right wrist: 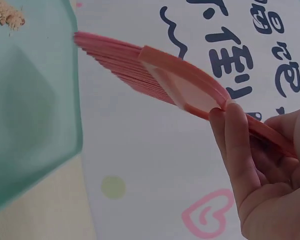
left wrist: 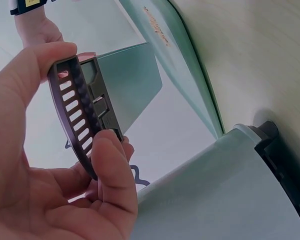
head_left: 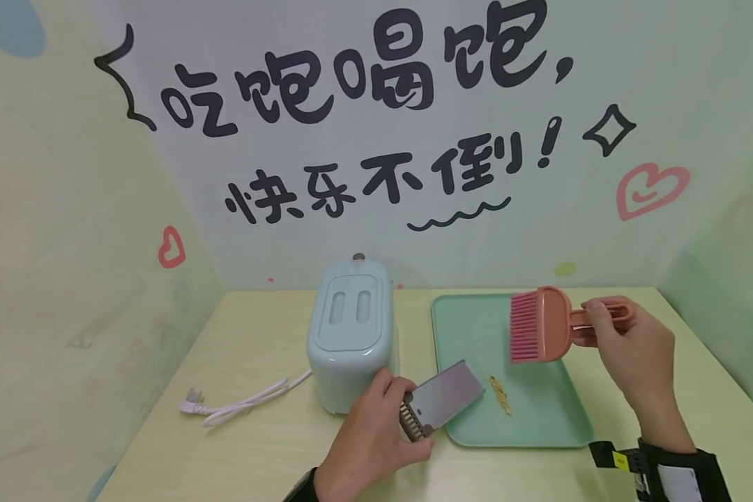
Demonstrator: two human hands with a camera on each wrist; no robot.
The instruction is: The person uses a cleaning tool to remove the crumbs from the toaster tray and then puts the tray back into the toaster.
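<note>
My left hand (head_left: 376, 429) grips the dark slotted end (left wrist: 75, 110) of a toaster crumb tray (head_left: 447, 394) between thumb and fingers. The crumb tray's flat, shiny metal plate tilts up to the right, its far corner overlapping the green tray (head_left: 477, 439) in the head view. In my right hand (head_left: 640, 341) is the looped handle of a pink brush (head_left: 555, 324), held up with its bristles pointing left over the green tray's right part. A small line of tan crumbs (head_left: 500, 395) lies on the green tray. Directly behind my left hand stands a light blue toaster (head_left: 351, 314).
A white power cord (head_left: 245, 404) with its plug lies on the pale wooden table (head_left: 257, 460), left of the toaster. Behind the table rises a wall (head_left: 288, 258) with large black lettering, and side panels flank it.
</note>
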